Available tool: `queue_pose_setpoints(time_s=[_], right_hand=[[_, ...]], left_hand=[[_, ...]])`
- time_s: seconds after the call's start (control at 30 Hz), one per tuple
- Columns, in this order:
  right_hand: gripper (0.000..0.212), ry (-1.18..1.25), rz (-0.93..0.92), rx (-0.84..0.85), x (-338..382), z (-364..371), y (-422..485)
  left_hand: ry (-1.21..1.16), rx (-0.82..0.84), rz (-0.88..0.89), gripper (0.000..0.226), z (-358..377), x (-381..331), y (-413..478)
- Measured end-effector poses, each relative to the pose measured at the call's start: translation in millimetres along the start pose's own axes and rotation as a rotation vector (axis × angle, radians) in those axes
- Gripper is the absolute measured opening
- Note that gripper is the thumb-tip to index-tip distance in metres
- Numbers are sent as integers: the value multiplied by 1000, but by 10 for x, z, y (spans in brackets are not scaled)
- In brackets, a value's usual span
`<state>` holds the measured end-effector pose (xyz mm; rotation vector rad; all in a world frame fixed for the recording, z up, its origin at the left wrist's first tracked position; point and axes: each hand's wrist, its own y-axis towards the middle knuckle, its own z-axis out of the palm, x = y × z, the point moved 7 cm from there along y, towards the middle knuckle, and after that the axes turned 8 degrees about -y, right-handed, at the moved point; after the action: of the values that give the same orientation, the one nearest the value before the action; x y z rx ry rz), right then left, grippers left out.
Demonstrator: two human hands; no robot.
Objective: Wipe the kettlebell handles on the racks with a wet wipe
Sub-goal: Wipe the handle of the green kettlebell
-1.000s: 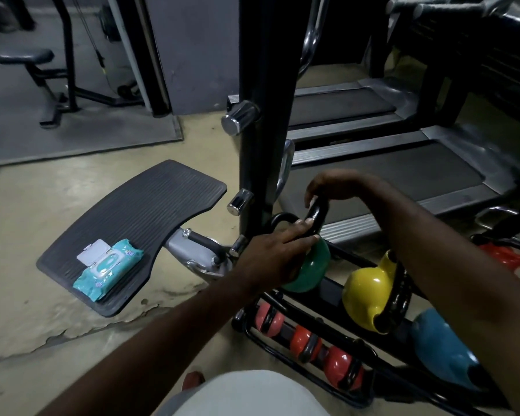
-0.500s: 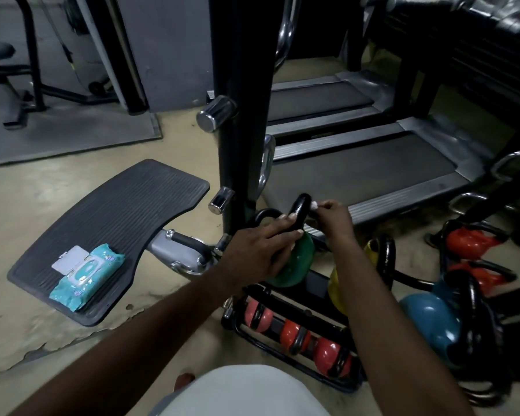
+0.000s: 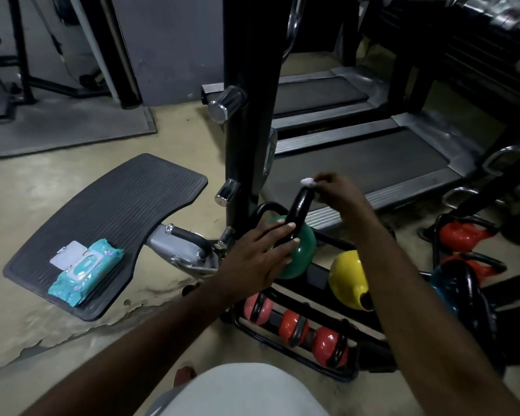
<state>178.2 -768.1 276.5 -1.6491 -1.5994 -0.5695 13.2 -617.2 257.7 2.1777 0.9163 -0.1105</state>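
Note:
A green kettlebell [image 3: 299, 253] sits at the left end of the black rack [image 3: 321, 274], its black handle [image 3: 297, 211] standing upright. My left hand [image 3: 258, 253] lies over the green ball with straight fingers touching the handle's lower part. My right hand [image 3: 338, 190] pinches a small white wet wipe [image 3: 308, 182] against the handle's top. A yellow kettlebell [image 3: 347, 279] and a blue one [image 3: 442, 291] stand further right on the same rack. Three small red kettlebells [image 3: 294, 327] lie on the lower shelf.
A teal pack of wipes [image 3: 83, 270] with its lid open lies on a ribbed black footplate [image 3: 111, 211] to the left. A black upright post [image 3: 246, 109] with chrome pegs stands behind the rack. Two treadmills [image 3: 364, 157] lie beyond. Orange kettlebells [image 3: 460, 234] stand at the right.
My right hand has shifted from gripping over the handle's top to pinching the wipe at its upper tip. My left hand stays on the green kettlebell. The view moved slightly right.

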Motion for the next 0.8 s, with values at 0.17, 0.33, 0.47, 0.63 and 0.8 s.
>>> queue_pose_setpoints(time_s=[0.17,0.33,0.47,0.63,0.8], right_hand=[[41,-952,-111,227,679,123,13],[7,-1160,-176,274,935,437,-70],[17,-1328,-333,263,1009,620,-180],[17,-1305,-229,379,1008,615,-209],[16,-1338,-221,534,1011,697,-157]], left_hand=[[45,33,-50,38,40,16,-43],[69,28,-51,37,-68,-85,22],[113,30,-31,45,-85,-145,16],[143,0,-33,55,-127,-167,21],[111,-10,-55,49,-125,-157,13]])
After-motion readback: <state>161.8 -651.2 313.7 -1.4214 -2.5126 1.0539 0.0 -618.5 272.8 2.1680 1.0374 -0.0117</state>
